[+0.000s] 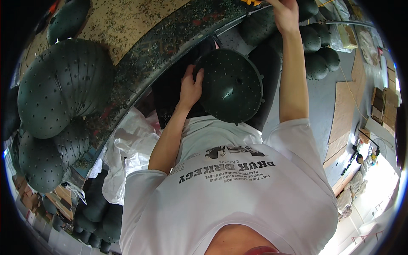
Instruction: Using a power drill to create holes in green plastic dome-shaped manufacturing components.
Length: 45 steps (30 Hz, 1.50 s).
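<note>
A dark green plastic dome [231, 87], dotted with small holes and with little tabs along its rim, rests in my lap. My left hand [191, 87] grips its left edge, with the fingertips partly hidden against it. My right arm is stretched far forward. At the top edge my right hand [287, 15] is cut off by the picture, so its grasp does not show. Close to its fingers lies a yellow-orange object [250, 1], only partly in view.
A worktable [140, 70] strewn with dark green scraps runs along the left and front. Stacked perforated domes [63, 87] stand on it. More nested domes [314, 40] sit at the far right, near flattened cardboard [344, 106] on the floor. A white plastic sack [127, 148] hangs beside my left arm.
</note>
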Available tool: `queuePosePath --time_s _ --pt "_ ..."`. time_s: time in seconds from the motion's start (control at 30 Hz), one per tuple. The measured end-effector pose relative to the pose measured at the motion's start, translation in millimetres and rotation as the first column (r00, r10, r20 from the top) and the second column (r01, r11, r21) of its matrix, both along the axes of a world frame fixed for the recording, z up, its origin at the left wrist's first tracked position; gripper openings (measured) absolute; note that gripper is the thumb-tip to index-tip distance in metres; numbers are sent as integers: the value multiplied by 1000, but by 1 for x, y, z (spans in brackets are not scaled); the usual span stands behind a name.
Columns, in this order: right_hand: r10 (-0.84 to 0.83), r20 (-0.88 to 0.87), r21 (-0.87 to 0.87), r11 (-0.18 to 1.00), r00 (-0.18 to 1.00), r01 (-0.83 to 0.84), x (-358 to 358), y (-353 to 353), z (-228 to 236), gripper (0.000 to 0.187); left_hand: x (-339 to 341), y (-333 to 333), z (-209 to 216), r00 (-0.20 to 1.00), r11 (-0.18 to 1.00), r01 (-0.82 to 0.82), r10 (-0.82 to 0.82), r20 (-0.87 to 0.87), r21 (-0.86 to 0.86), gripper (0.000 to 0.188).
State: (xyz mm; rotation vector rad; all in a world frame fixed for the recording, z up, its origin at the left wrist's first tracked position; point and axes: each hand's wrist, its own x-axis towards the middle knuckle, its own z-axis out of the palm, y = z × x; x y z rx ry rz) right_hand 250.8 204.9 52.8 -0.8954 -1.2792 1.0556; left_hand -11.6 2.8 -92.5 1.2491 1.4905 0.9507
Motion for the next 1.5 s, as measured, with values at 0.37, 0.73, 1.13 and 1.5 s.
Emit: queuePosePath --time_s 0.37,0.73,1.13,1.5 --pt "298 -531 -439 704 793 -558 -40 -191 -105 61 -8 -11 8 948 977 207 -186 258 -57 23" --pt "441 -518 -418 618 733 -666 -37 -189 -112 55 10 -31 38 895 935 45 120 -431 353 30" --pt "427 -440 -443 662 790 -605 -42 -196 -115 51 17 -38 33 851 922 52 161 -500 385 17" --pt "430 -453 -420 670 781 -613 -42 -198 -116 51 15 -37 36 868 936 -32 200 -454 351 21"
